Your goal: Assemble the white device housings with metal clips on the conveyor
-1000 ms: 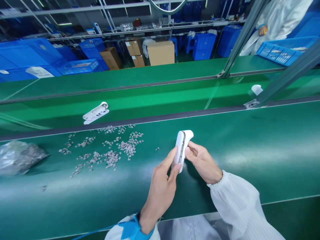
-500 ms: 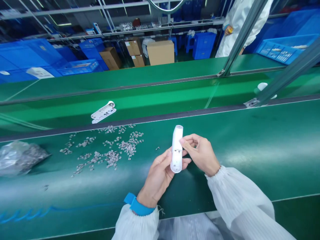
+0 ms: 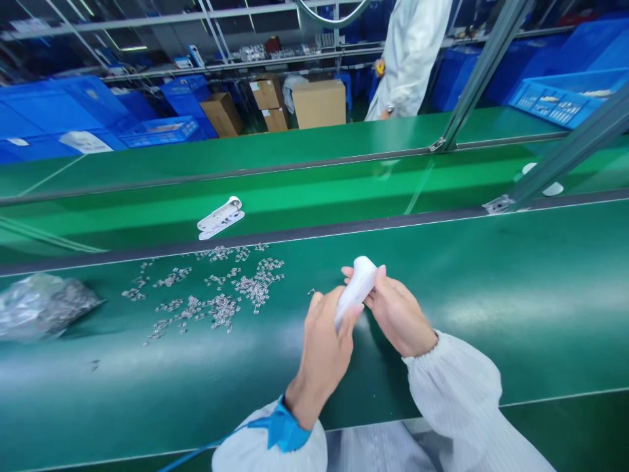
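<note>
Between both hands, above the green worktop (image 3: pixel 275 367), is a white elongated plastic housing (image 3: pixel 357 288), tilted with its smooth rounded side up. My left hand (image 3: pixel 327 334) is closed round its lower end, thumb on the near side. At the upper right end, my right hand (image 3: pixel 398 311) grips it with thumb and fingers. The housing's underside is hidden. To the left of my hands lie many small metal clips (image 3: pixel 255 285), scattered in loose clusters, with a single clip (image 3: pixel 311 292) close to my left hand.
A clear plastic bag of metal parts (image 3: pixel 46 307) lies at the far left. An opened white housing (image 3: pixel 221 217) rests on the green belt behind the dark rail (image 3: pixel 304 234). Slanted metal posts (image 3: pixel 565 151) stand at right. Across the belt is a person in white (image 3: pixel 410 59).
Both hands have turned the housing over, from its side with a small opening to its smooth side. The opened housing on the belt moved right, and the person across moved left.
</note>
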Motion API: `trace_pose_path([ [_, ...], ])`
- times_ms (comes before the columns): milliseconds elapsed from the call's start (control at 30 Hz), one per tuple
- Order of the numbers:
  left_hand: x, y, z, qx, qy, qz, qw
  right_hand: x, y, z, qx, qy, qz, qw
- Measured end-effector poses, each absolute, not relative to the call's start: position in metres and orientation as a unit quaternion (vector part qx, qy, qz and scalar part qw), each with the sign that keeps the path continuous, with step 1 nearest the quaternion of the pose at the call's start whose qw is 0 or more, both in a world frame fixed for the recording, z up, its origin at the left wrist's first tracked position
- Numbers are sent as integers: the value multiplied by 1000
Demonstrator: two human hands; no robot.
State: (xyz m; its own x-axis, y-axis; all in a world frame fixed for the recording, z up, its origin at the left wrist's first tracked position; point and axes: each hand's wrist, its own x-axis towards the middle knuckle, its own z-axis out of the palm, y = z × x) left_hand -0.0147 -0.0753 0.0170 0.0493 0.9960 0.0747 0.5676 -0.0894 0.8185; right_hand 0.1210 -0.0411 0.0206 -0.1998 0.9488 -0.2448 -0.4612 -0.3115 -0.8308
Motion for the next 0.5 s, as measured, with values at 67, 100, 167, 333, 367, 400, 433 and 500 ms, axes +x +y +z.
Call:
trace_pose_path([
  [67,-11,-77,15,721,579,322,203,118,-43,19,-380,-248,725,518],
  [100,-9,-77,13,739,568,323,166,116,-43,17,-375,-217,730,529],
  [167,-5,-78,9,756,555,324,124,112,-42,13,-358,-176,739,543],
  [333,-4,-80,8,725,570,342,180,115,-39,6,-332,-206,754,528],
  [367,-5,-80,10,707,574,355,212,117,-40,6,-333,-210,753,527],
  [400,-6,-80,14,681,581,363,258,118,-41,6,-337,-213,752,524],
  [433,-8,-80,18,646,589,365,320,119,-42,6,-340,-215,754,519],
  [500,-10,-78,27,545,597,345,478,121,-45,5,-347,-217,760,505],
])
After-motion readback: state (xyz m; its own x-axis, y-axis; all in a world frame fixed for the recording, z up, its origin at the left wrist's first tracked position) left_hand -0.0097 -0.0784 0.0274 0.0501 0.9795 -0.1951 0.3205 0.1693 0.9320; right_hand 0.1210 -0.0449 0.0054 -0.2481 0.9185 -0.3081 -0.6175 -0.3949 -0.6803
